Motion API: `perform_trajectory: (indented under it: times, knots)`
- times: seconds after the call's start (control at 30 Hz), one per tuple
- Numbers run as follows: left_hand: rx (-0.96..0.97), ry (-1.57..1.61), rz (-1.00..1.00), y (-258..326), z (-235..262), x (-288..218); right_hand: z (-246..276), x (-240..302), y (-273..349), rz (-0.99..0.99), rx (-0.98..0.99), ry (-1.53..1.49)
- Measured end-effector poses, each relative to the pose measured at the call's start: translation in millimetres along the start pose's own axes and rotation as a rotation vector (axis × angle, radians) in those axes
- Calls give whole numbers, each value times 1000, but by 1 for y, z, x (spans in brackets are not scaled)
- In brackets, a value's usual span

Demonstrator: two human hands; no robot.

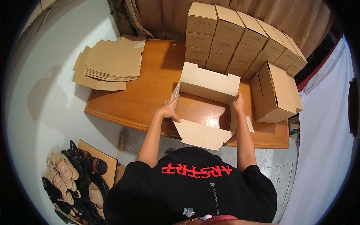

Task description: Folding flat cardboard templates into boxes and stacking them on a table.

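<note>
A brown cardboard box [209, 81] stands unfolded into a four-sided frame on the wooden table, its far and near flaps spread outward. Through its middle the tabletop shows, so no bottom panel is in place. My left hand [167, 109] holds the left wall, fingers along the outside and thumb by the near corner. At the right wall, my right hand [238, 102] grips the upper edge near the far corner; some of its fingers are hidden. The near flap leans out over the table's front edge.
Flat cardboard blanks [112, 62] lie stacked at the table's left end. Closed boxes [228, 39] are piled along the back right, with another upright box [275, 93] nearer. The wooden table [127, 101] has a white curtain [322, 112] to its right. Many sandals [71, 176] sit at lower left.
</note>
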State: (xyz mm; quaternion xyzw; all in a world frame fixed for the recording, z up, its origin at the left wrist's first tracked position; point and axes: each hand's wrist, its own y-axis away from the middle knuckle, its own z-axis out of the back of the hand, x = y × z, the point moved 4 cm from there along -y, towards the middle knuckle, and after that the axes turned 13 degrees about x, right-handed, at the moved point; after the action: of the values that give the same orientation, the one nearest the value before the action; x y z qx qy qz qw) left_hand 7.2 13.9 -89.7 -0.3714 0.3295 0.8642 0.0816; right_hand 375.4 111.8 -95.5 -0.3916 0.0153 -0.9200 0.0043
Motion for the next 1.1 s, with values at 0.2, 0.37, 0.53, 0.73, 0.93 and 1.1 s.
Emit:
perform_trajectory:
  times: [0.2,0.37,0.53,0.73,0.93,1.1]
  knots:
    - [4,80,-92,-6,-1,2,0,-7,1,165,-149,-239]
    - [6,153,-135,-3,-1,2,19,1,15,235,-190,-380]
    - [-17,178,-188,-1,0,4,34,3,29,467,-244,-321]
    - [-43,155,-160,6,11,-12,42,34,57,527,-207,-78]
    - [-246,218,-187,-9,13,0,39,42,67,459,-202,119]
    - [-302,102,-154,-28,13,16,42,23,70,432,-162,171]
